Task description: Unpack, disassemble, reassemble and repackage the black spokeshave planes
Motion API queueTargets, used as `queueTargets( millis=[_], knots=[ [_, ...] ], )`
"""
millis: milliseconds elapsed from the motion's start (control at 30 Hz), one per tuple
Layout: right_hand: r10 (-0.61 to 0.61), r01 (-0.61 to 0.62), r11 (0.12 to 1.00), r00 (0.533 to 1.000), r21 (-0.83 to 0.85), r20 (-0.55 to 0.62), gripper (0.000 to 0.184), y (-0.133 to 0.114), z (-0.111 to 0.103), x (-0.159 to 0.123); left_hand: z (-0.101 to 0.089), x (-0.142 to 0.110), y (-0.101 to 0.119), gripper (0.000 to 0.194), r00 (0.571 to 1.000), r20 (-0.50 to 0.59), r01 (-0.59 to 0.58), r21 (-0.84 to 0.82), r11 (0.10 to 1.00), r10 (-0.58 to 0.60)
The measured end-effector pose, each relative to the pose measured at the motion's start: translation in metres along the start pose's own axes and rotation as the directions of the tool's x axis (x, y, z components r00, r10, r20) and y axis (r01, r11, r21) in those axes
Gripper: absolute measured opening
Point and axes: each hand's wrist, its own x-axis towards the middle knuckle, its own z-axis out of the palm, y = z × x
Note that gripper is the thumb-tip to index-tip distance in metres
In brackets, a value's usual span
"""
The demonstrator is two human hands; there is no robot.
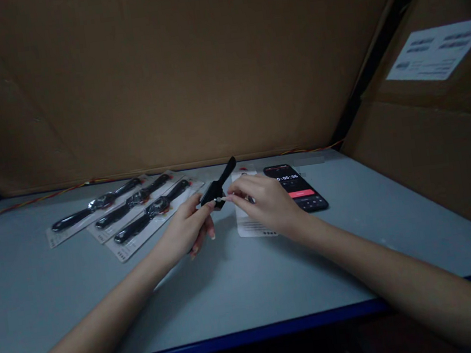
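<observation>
My left hand (188, 229) grips a black wristwatch (215, 192) at the middle of the table, with its strap pointing up and away from me. My right hand (265, 201) reaches in from the right, and its thumb and fingertips pinch a small white piece (221, 199) against the watch's side. The watch face is hidden by my fingers. Just left of my hands lie 3 black watches on white backing cards (149, 217), side by side. A white card (250, 223) sits partly under my right hand.
A smartphone (295, 187) showing a timer lies right of the card. Cardboard walls (160, 65) enclose the back and right, with a printed paper label (438, 51). Coloured wires (47, 198) run along the back. The pale table (232, 281) has a blue front edge (239, 338).
</observation>
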Motion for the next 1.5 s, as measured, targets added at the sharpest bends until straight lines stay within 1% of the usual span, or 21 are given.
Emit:
queueTargets(
  millis=[67,133,233,333,400,467,533,633,700,833,900,1000,1067,1167,1233,1367,1500],
  knots=[
    [-0.033,0.034,0.999,0.999,-0.031,0.021,0.018,-0.001,0.002,0.0,0.0,0.001,0.0,0.017,1.0,-0.001,0.002,0.005,1.0,-0.002],
    [-0.019,0.019,1.0,0.999,-0.016,0.026,0.02,-0.003,0.004,-0.001,0.0,0.001,-0.001,0.017,1.0,-0.012,0.005,0.014,1.0,-0.005],
    [0.062,-0.062,0.991,0.998,0.122,0.006,0.019,-0.009,0.007,-0.002,0.002,0.001,-0.001,0.016,1.0,-0.02,0.003,0.036,0.999,-0.002],
    [0.136,-0.128,0.954,0.991,0.271,-0.01,0.016,-0.016,0.006,-0.002,0.004,0.0,-0.002,0.018,1.0,0.007,0.006,0.055,0.998,-0.007],
    [0.135,-0.12,0.94,0.991,0.321,-0.025,0.014,-0.019,0.006,-0.002,0.004,0.001,-0.003,0.017,1.0,0.004,0.009,0.05,0.999,-0.009],
    [0.134,-0.106,0.93,0.989,0.353,-0.055,0.014,-0.018,0.007,-0.002,0.003,0.002,-0.004,0.015,1.0,-0.022,0.012,0.032,0.999,-0.011],
    [0.167,-0.125,0.915,0.983,0.384,-0.078,0.015,-0.016,0.009,-0.002,0.002,0.003,-0.006,0.015,0.999,-0.033,0.021,0.009,1.0,-0.021],
    [0.201,-0.151,0.889,0.977,0.433,-0.072,0.016,-0.012,0.011,-0.002,0.002,0.004,-0.007,0.016,0.999,-0.026,0.03,-0.003,1.0,-0.03],
    [0.159,-0.112,0.892,0.985,0.437,-0.072,0.021,-0.013,0.009,-0.002,0.002,0.003,-0.007,0.014,0.999,-0.022,0.026,0.001,1.0,-0.026],
    [0.012,0.014,0.916,0.998,0.401,-0.063,0.028,-0.019,0.005,-0.004,0.002,0.003,-0.007,0.015,1.0,-0.01,0.029,-0.014,0.999,-0.029],
    [-0.03,0.053,0.886,0.998,0.46,-0.055,0.033,-0.02,0.004,-0.005,0.001,0.005,-0.009,0.016,1.0,-0.003,0.03,-0.017,0.999,-0.03],
    [-0.037,0.067,0.829,0.997,0.555,-0.064,0.037,-0.017,0.004,-0.005,-0.001,0.006,-0.01,0.013,0.999,-0.006,0.037,-0.033,0.999,-0.037],
    [-0.025,0.058,0.85,0.997,0.523,-0.07,0.035,-0.013,0.005,-0.005,-0.001,0.006,-0.01,0.012,0.999,-0.016,0.051,-0.06,0.997,-0.052],
    [-0.056,0.079,0.93,0.996,0.36,-0.074,0.029,-0.009,0.004,-0.004,0.0,0.004,-0.007,0.011,0.997,-0.024,0.066,-0.099,0.993,-0.069],
    [-0.085,0.098,0.96,0.994,0.263,-0.061,0.027,-0.007,0.004,-0.003,0.001,0.003,-0.005,0.01,0.997,-0.025,0.074,-0.121,0.99,-0.078],
    [-0.121,0.117,0.974,0.993,0.193,0.005,0.024,-0.008,0.005,-0.002,0.0,0.002,-0.005,0.011,0.997,-0.004,0.082,-0.16,0.984,-0.083],
    [-0.147,0.141,0.982,0.988,0.128,0.036,0.025,-0.005,0.004,-0.002,-0.002,0.003,-0.007,0.01,0.997,0.019,0.079,-0.183,0.98,-0.076]
  ],
)
